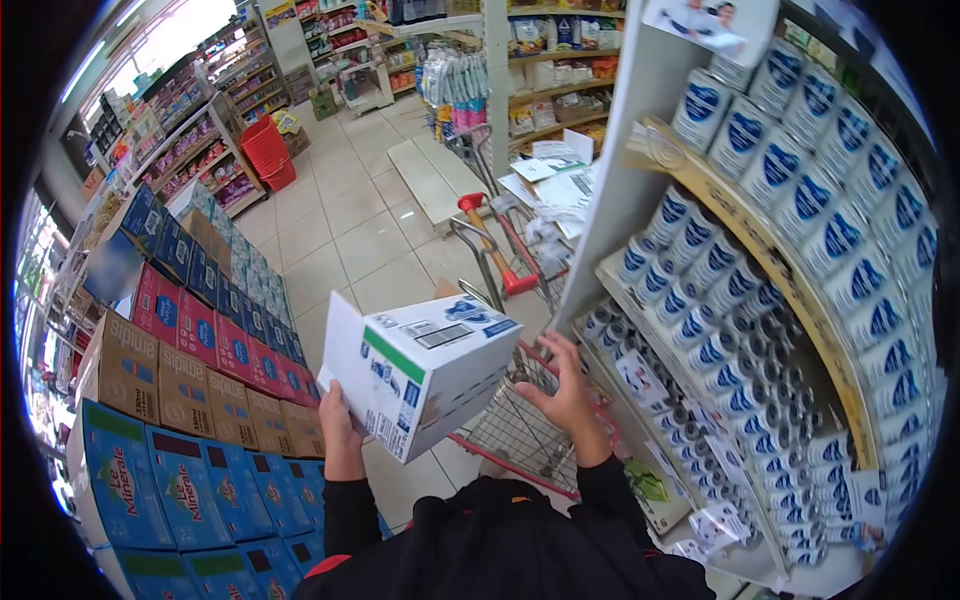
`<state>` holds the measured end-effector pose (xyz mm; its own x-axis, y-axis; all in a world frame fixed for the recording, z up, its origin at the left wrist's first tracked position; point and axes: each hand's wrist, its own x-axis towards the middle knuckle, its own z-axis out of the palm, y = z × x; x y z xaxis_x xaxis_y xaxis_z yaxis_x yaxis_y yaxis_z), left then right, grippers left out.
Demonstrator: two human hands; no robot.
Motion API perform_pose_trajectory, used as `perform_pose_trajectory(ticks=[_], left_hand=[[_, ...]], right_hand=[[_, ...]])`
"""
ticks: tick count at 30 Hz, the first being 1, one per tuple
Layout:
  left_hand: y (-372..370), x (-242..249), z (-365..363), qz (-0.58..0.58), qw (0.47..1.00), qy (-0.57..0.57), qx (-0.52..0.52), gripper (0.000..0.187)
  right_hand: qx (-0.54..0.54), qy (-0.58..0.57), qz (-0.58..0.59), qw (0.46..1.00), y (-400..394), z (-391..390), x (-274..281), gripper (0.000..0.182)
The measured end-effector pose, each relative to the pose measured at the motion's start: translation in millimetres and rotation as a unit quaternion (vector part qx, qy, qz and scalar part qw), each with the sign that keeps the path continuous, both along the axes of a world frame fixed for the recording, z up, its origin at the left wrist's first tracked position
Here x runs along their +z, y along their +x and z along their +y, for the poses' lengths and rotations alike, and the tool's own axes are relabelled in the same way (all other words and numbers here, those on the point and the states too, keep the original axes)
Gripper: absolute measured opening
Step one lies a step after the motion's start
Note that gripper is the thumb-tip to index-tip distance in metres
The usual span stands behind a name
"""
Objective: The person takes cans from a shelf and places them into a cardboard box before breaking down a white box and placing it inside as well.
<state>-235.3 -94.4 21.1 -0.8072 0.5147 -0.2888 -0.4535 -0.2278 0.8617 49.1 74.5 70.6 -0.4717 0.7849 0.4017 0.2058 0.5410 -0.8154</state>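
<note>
A white cardboard box (440, 375) with a green stripe, blue print and a barcode is held tilted in front of my body. One flap (343, 345) stands out on its left side. My left hand (341, 425) grips the box at its lower left edge, thumb on the near face. My right hand (562, 388) is off the box's right side, fingers apart and curved, with nothing in it. Below and behind the box is a wire shopping cart (515, 420) with red trim. The inside of the box is hidden from me.
Stacked blue cartons (185, 490), brown cartons (190, 390) and pink cartons (200, 325) line my left. Shelves of white cans with blue labels (800, 205) curve along my right. Ahead are a pale bench (432, 180), papers on a surface (570, 188) and red baskets (267, 155).
</note>
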Motion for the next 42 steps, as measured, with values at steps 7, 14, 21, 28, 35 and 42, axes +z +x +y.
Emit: perform_pose_trajectory(ticks=[7,14,21,28,35,42], left_hand=[[115.8,39.3,44.9,-0.001,0.955,-0.070,-0.287,0.036],[231.9,7.2,74.6,0.134,0.874,-0.162,-0.438,0.045],[305.8,-74.9,79.8,0.290,0.750,-0.169,-0.571,0.049],[340.8,-55.7,61.2,0.676,0.601,-0.146,-0.402,0.082],[349.1,-64.7,23.7,0.686,0.459,-0.121,-0.551,0.108],[351.8,-76.2,36.1,0.671,0.455,-0.092,-0.578,0.110]], right_hand=[[-0.049,0.031,-0.016,0.998,97.1,-56.2,5.6,0.070],[-0.178,-0.142,-0.019,0.973,203.1,-127.4,-70.6,0.056],[-0.259,-0.419,0.174,0.853,244.5,-168.8,-98.2,0.049],[-0.384,-0.303,-0.089,0.867,246.9,-175.9,-143.4,0.051],[-0.367,-0.339,-0.101,0.860,257.7,-172.7,-147.7,0.048],[-0.389,-0.341,-0.123,0.847,251.4,-170.4,-147.0,0.053]])
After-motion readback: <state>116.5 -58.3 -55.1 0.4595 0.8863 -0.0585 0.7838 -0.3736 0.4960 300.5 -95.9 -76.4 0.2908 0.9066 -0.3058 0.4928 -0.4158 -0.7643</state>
